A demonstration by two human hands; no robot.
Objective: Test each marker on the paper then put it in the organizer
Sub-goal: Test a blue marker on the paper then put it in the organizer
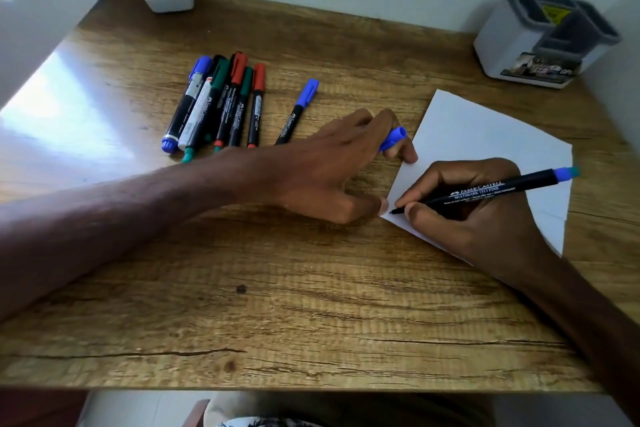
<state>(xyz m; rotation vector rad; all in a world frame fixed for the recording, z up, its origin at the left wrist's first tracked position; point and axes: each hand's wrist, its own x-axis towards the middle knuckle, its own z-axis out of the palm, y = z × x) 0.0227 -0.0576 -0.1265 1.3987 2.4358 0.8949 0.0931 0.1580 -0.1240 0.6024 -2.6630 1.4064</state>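
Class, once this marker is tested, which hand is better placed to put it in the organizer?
Right. The right hand grips the marker, and the organizer stands far right; the left hand holds the cap.

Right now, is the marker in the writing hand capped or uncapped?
Uncapped: the marker in the right hand shows a bare tip on the paper, while the left hand holds a blue cap.

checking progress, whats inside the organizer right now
The organizer shows dark grey compartments, with a yellow sticker in one of them. Nothing sticks up out of it. The compartment floors are hidden by the walls, so anything lying low cannot be seen.
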